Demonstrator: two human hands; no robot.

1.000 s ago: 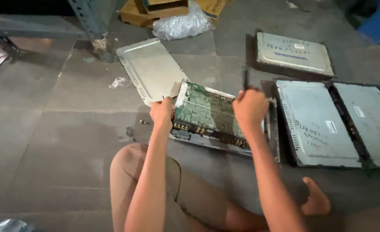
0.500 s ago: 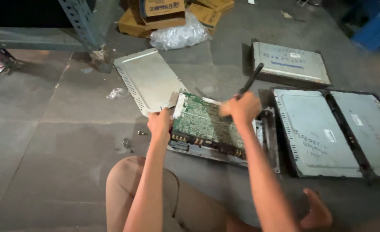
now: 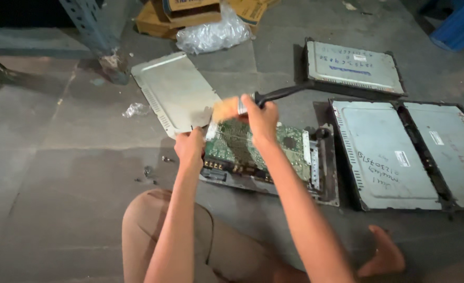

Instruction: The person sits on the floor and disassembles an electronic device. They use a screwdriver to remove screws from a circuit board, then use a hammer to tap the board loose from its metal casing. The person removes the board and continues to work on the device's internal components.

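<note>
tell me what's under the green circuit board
The green circuit board sits tilted in an open dark metal case, lifted at its left edge by the left hand. What lies beneath the board inside the case is hidden by the board itself.

brown cardboard boxes (image 3: 190, 10) at twelve o'clock, crumpled clear plastic bag (image 3: 213, 34) against them; small white labels (image 3: 402, 158) on grey cases at three o'clock.

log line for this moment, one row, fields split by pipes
left hand: grips circuit board edge | right hand: holds paintbrush above board | metal cover: on floor beside | closed units: right
</note>
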